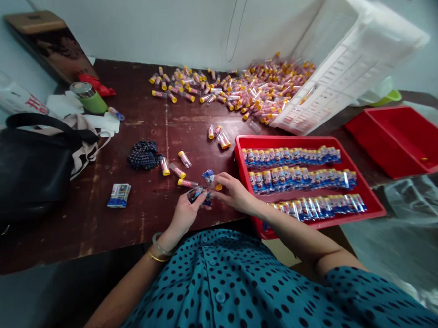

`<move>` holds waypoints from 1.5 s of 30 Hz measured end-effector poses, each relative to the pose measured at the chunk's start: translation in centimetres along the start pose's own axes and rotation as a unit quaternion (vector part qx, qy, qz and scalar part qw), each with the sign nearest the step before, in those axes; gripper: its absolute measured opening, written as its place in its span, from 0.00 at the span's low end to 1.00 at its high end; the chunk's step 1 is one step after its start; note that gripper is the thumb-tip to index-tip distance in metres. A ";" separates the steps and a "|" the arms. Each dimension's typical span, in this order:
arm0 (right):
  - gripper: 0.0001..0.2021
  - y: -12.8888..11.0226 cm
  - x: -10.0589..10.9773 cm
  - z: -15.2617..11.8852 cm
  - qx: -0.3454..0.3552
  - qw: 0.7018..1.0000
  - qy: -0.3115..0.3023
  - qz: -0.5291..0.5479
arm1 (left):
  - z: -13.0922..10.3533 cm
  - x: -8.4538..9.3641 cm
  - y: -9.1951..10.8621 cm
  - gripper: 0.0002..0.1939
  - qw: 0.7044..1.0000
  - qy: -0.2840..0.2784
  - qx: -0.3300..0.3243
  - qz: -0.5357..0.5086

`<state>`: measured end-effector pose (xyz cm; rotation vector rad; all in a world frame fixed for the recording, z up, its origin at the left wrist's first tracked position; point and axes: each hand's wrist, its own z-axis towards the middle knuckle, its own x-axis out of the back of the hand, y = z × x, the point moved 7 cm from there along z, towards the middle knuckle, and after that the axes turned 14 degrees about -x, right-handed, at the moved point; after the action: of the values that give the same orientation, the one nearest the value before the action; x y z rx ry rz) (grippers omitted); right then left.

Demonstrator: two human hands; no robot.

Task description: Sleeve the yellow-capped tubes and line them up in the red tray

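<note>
My left hand [185, 213] is closed around a small dark-blue printed piece [195, 194], thumb pressed on top. My right hand [235, 193] meets it at the table's front edge, fingers pinching a clear tube with a yellow cap [218, 187]. A blue printed card or label [208, 175] lies just beyond the fingertips. Close by on the table are several loose capped tubes, among them one [184, 159] lying tilted and one [186, 183] nearest my left hand. Further left rests a small stack of blue printed cards or labels [119, 195].
A red tray [244, 175] to the right holds rows of blue-labelled tubes. Behind it, a white plastic basket [347, 72] leans over a heap of tubes [270, 89]. Another red bin [399, 143] stands far right. Left are a black bag [29, 165], green jar [92, 100] and dark checked cloth [144, 154].
</note>
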<state>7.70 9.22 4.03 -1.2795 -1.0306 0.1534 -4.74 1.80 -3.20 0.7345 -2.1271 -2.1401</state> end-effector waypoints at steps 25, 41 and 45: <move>0.14 2.4 3.6 0.4 -0.126 0.957 -0.015 0.260 | 0.2 1.3 -1.5 0.12 0.994 -0.095 0.046 0.015; 0.10 1.4 5.2 -0.9 -0.108 0.970 -0.039 0.213 | 0.0 -0.8 -2.0 0.13 0.982 -0.158 0.091 -0.049; 0.11 1.3 4.5 -1.2 -0.103 0.969 -0.045 0.221 | -0.2 -1.8 -1.9 0.12 0.983 -0.160 0.082 -0.033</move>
<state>11.64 11.56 5.52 -1.6959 -0.8390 0.4574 -2.54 2.38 -4.46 0.5040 -2.4937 -2.2718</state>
